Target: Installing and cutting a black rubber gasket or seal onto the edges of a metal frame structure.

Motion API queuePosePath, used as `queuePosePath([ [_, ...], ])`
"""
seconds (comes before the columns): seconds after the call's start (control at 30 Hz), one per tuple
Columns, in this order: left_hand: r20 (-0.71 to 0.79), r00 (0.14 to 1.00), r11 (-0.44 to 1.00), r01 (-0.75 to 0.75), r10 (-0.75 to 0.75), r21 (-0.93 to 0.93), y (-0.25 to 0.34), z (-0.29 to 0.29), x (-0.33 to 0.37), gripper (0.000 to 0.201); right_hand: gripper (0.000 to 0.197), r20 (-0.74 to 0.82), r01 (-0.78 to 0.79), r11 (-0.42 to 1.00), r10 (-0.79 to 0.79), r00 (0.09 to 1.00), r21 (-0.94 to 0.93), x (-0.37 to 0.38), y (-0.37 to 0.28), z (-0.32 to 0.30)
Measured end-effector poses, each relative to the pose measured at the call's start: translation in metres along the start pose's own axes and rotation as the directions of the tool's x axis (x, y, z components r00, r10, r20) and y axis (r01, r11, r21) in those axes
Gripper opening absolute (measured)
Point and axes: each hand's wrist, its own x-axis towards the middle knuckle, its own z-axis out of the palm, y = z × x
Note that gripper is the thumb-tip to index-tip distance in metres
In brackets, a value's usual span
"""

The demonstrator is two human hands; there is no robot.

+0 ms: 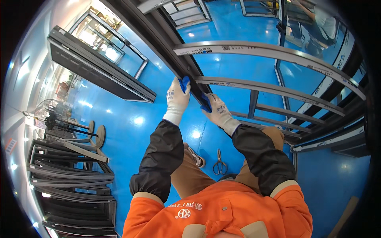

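Note:
A dark metal window frame (156,41) stands on edge in front of me, with lighter metal bars (274,51) running off its near side to the right. My left hand (177,99), in a white glove with blue-coated fingers, is closed on the near edge of the dark profile. Slightly lower and to the right, my right hand (219,112), gloved alike, grips the same profile, its blue fingertips curled against it. What lies under the fingers is hidden. Scissors (220,166) lie on the blue floor between my feet.
Dark panels (101,69) stand at the upper left. At the lower left is a rack of stacked dark frames (71,178), with a fan (49,119) beyond it. Other frames (186,14) stand farther back. Another person (317,27) is at the upper right, beyond the bars.

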Motion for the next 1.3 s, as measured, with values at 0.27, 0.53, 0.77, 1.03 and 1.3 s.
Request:
queuePosePath([
  [0.27, 0.017, 0.999, 0.991, -0.042, 0.044, -0.125, -0.006, -0.004, 0.001, 0.028, 0.063, 0.274, -0.208, 0.944, 0.278, 0.921, -0.258, -0.004, 0.065, 0.034],
  [0.53, 0.011, 1.000, 0.986, -0.013, 0.015, -0.168, -0.019, 0.031, -0.022, 0.031, 0.028, 0.214, -0.080, 0.951, 0.149, 0.966, -0.298, 0.018, 0.068, 0.036],
  [0.77, 0.063, 0.991, 0.987, 0.124, -0.118, -0.103, -0.055, 0.101, -0.074, 0.036, 0.020, 0.024, -0.087, 0.979, 0.093, 0.995, -0.182, 0.016, 0.067, 0.058],
  [1.03, 0.101, 0.990, 0.983, 0.115, -0.100, -0.144, -0.070, 0.126, -0.087, 0.034, 0.028, 0.016, -0.153, 0.980, 0.157, 0.988, -0.123, 0.009, 0.070, 0.065],
  [1.3, 0.065, 0.989, 0.972, 0.145, -0.135, -0.185, -0.063, 0.102, -0.083, 0.036, 0.034, 0.149, -0.103, 0.960, 0.146, 0.978, -0.261, -0.002, 0.094, 0.081],
])
